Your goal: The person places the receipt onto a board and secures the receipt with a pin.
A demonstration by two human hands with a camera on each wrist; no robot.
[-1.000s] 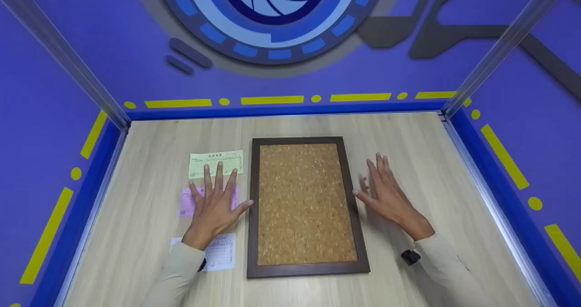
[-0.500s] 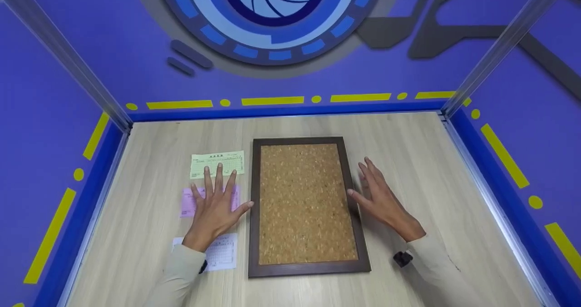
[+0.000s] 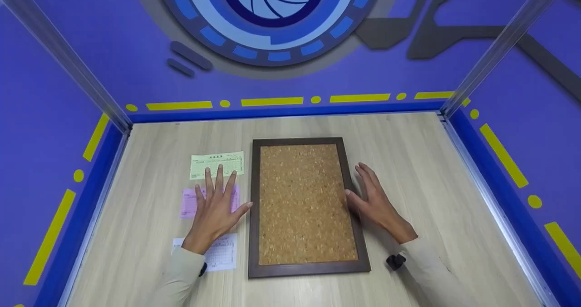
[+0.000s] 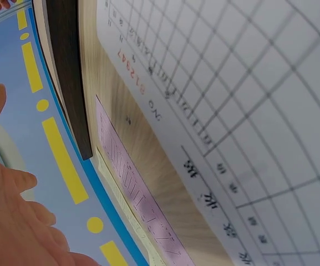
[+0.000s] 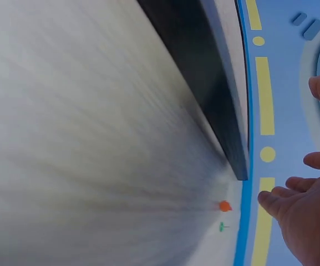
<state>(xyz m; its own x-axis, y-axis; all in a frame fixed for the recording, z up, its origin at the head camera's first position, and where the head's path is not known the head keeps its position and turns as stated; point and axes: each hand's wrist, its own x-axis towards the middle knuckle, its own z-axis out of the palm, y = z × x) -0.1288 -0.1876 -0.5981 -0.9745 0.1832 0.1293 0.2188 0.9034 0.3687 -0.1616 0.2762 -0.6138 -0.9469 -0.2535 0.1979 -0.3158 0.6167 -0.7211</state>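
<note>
- We see a cork board (image 3: 307, 203), speckled tan, with a dark brown frame.
- Slips: pale green (image 3: 217, 164), pink (image 3: 189, 202), and white with a grid (image 3: 221, 254).
- Light woodgrain table (image 3: 417, 152).
- Orange pin (image 5: 224, 206), green pin (image 5: 222, 226).

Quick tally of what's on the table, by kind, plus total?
Paper slips: 3, green, pink, white
Cork board: 1
Pushpins: 2, orange, green
Total: 6
</note>
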